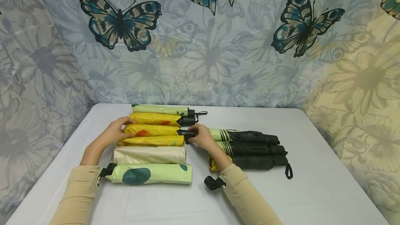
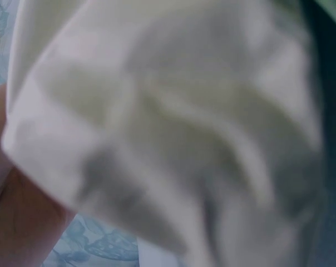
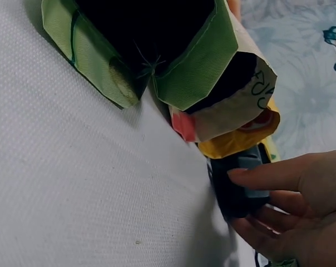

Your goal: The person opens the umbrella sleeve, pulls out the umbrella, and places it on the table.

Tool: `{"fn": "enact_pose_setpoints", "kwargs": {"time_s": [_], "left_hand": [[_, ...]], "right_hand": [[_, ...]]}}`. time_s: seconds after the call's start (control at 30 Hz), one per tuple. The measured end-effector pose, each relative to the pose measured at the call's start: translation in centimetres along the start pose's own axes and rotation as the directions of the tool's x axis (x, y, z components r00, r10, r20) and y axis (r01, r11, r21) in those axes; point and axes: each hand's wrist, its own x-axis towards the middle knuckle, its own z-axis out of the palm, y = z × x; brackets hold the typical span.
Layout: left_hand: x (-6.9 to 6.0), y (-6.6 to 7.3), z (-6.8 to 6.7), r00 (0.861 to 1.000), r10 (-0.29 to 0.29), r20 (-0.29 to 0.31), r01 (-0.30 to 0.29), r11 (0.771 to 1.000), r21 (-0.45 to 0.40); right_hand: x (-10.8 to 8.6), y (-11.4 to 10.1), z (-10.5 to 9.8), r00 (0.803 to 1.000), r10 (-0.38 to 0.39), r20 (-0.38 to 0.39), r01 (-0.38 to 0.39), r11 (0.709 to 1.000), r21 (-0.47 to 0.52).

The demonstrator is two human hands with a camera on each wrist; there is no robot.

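A yellow folded umbrella (image 1: pixel 156 131) with an orange-red patch lies crosswise in a column of folded umbrellas on the table. At its left end my left hand (image 1: pixel 115 133) holds it between thumb and fingers. My right hand (image 1: pixel 201 136) grips its black handle (image 1: pixel 185 133) at the other end. Up close in the right wrist view, the thumb of the right hand (image 3: pixel 301 206) presses on the black handle (image 3: pixel 235 189) with the fingers beneath. Another yellow umbrella (image 1: pixel 153 141) lies just in front, and one more (image 1: pixel 150 118) behind. The left wrist view is mostly blurred pale fabric (image 2: pixel 173 139).
A cream umbrella (image 1: pixel 147 155) and a light green one with dark leaves (image 1: pixel 165 174) lie nearer me. Another green one (image 1: pixel 162 109) is farthest back. To the right is a group of black-ended umbrellas (image 1: pixel 259 161). A curved black handle (image 1: pixel 214 183) shows beside my right sleeve.
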Motion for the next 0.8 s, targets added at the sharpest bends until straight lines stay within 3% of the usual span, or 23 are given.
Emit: {"fn": "enact_pose_setpoints", "kwargs": {"time_s": [0.37,0.57,0.8], "left_hand": [[-0.1,0.0,0.0,1.0,-0.001,0.002,0.001,1.0,0.009],[-0.2,-0.1,-0.1,1.0,0.013,-0.002,-0.013,1.0,0.017],[-0.2,-0.1,0.0,1.0,-0.023,0.015,0.022,0.999,0.039]], "right_hand": [[-0.1,0.2,0.0,0.997,-0.074,0.005,0.074,0.997,-0.019],[-0.1,0.1,-0.4,0.998,-0.066,0.016,0.066,0.998,0.01],[-0.4,0.1,-1.2,0.998,-0.051,0.027,0.05,0.997,0.051]]}}
